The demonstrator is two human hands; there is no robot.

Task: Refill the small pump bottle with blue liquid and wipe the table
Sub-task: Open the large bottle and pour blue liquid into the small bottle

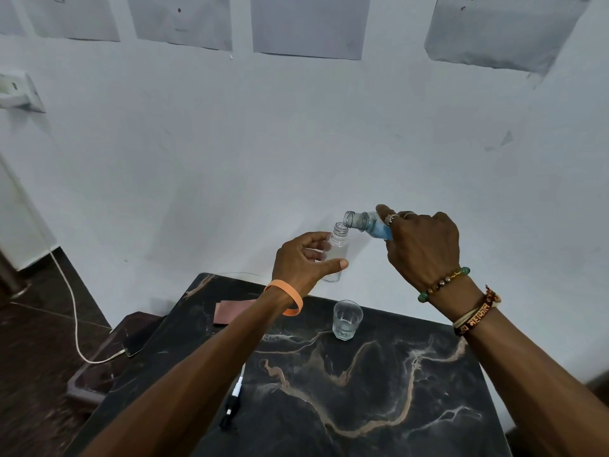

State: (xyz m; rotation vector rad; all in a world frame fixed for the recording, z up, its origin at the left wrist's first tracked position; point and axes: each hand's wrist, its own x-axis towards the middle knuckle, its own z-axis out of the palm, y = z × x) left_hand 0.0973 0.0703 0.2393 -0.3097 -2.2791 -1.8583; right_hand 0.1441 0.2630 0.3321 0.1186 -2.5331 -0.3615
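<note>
Pump bottle (336,255) empty in L hand (303,265); R hand (421,245) grips tilted blue-liquid bottle (369,224).

Left hand (304,258): raised, fingers curled in a loose grip, thumb extended forward.
Right hand (423,245): raised, knuckles up, grip closed, wrist bent.

**Layout: table and items above it**

Drinking glass (347,319) on table (379,390), rear centre. Pump head (233,402) lying at front left. Cloth (230,311) at rear left edge. Phone (133,346) on lower ledge, left. Small bottle (336,255) held above rear edge; refill bottle (369,224) tilted right of it.
</note>
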